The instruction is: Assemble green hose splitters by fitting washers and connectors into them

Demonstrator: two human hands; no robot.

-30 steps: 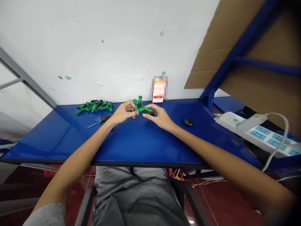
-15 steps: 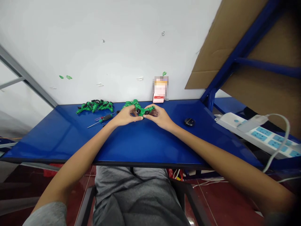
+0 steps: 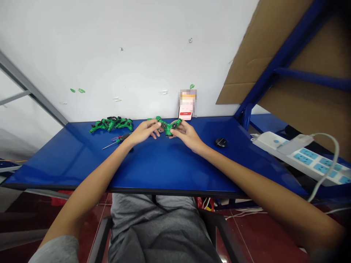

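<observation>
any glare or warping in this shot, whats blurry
Head view: wide-angle warping bends the blue table and shelf, glare lies across the tabletop, the card by the wall is pixelated, the bottom right corner darkens, and the green fitting is fairly sharp

A white plastered wall (image 3: pixel 109 62) is met by a glossy blue tabletop (image 3: pixel 68 164). A blue steel shelf frame (image 3: pixel 285 54) backed by brown cardboard sheeting (image 3: pixel 309 106) is seen at the right, a grey metal strut (image 3: pixel 27 87), seemingly part of a rack, at the left, and dark red floor tiles (image 3: pixel 263 233) below.
</observation>
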